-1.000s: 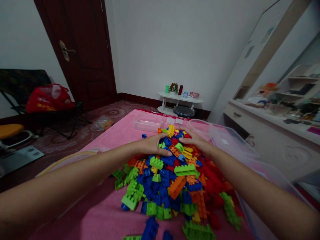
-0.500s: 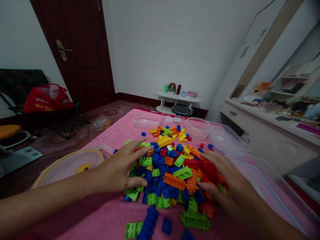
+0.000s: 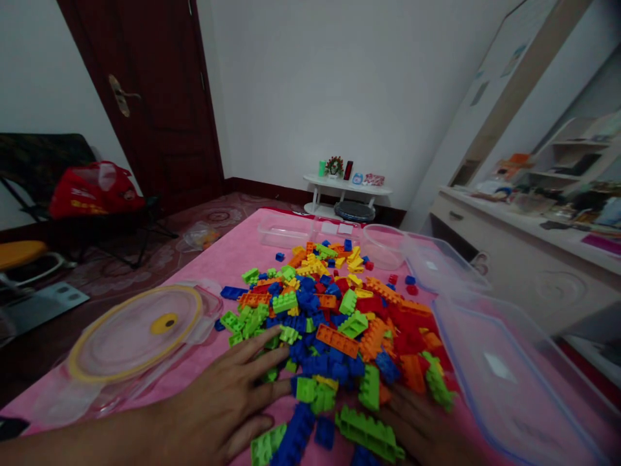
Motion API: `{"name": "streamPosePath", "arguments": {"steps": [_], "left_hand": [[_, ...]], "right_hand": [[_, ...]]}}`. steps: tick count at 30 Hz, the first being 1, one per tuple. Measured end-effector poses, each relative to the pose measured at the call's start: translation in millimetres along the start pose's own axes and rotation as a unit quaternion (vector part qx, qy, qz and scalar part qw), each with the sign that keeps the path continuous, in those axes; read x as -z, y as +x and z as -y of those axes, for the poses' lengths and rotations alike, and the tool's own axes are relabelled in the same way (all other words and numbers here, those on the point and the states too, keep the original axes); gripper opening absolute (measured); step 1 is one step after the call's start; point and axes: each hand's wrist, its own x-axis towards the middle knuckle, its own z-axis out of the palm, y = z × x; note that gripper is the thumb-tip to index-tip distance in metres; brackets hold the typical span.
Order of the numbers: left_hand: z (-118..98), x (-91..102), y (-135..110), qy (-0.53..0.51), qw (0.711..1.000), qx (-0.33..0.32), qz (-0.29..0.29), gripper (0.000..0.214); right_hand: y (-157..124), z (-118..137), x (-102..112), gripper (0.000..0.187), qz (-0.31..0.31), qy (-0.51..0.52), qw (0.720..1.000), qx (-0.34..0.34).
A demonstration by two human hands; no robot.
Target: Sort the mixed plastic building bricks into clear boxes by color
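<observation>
A heap of toy building blocks [image 3: 310,353] in blue, green, orange, red and yellow covers the middle of a pink cloth [image 3: 213,259]. My left hand [image 3: 228,395] lies at the heap's near left side, fingers spread and touching green and blue blocks. Down at the near right edge is my right hand [image 3: 417,414], its fingers stretched out beside a long green block [image 3: 369,432] and partly hidden by blocks. A long blue block [image 3: 294,435] lies between the two hands. Neither hand grips a block.
Left of the heap lies a clear round-patterned lid with a yellow ring [image 3: 136,333]. Clear plastic boxes [image 3: 286,231], a round tub [image 3: 383,247] and large clear lids [image 3: 509,369] stand along the far and right sides. A dresser [image 3: 485,226] is at the right.
Both hands have moved down toward me, from the heap's sides to its near edge. Blocks at the left and right of the heap have shifted and now show more.
</observation>
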Motion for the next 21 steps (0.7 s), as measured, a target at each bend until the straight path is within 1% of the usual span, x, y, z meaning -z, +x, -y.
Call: {"name": "streamPosePath", "arguments": {"steps": [2, 3, 5, 7, 9, 12, 15, 17, 19, 20, 21], "left_hand": [[0, -6.0, 10, 0.003, 1.000, 0.002, 0.008, 0.044], [1, -8.6, 15, 0.007, 1.000, 0.006, 0.009, 0.044], [3, -11.4, 28, 0.019, 1.000, 0.012, 0.003, 0.050], [5, -8.7, 42, 0.033, 0.999, 0.014, -0.007, 0.061], [9, 0.4, 56, 0.039, 0.999, 0.012, -0.018, 0.067], [19, 20.7, 78, 0.023, 0.999, 0.013, -0.036, 0.066], [36, 38.5, 102, -0.008, 0.997, 0.028, -0.072, 0.064], [49, 46.7, 115, -0.047, 0.994, 0.032, -0.095, 0.057], [62, 52.9, 121, -0.106, 0.987, 0.055, -0.105, 0.051], [68, 55.7, 121, -0.138, 0.982, 0.078, -0.105, 0.048], [74, 58.2, 118, -0.165, 0.975, 0.105, -0.103, 0.046]], "right_hand": [[14, 12, 3, 0.052, 0.024, 0.004, 1.000, 0.012], [21, 18, 5, 0.053, 0.025, 0.006, 1.000, 0.014], [34, 25, 8, 0.053, 0.020, 0.010, 1.000, 0.009], [46, 26, 13, 0.049, 0.011, 0.016, 1.000, -0.003], [58, 22, 21, 0.047, -0.002, 0.025, 1.000, -0.016], [78, 14, 40, 0.049, -0.019, 0.050, 0.998, -0.018], [101, 9, 64, 0.054, -0.041, 0.096, 0.994, -0.033], [112, 4, 79, 0.056, -0.069, 0.153, 0.984, -0.053], [113, -4, 93, 0.056, -0.077, 0.209, 0.971, -0.086], [109, -10, 99, 0.054, -0.072, 0.214, 0.968, -0.111], [103, -18, 104, 0.053, -0.068, 0.193, 0.969, -0.137]]}}
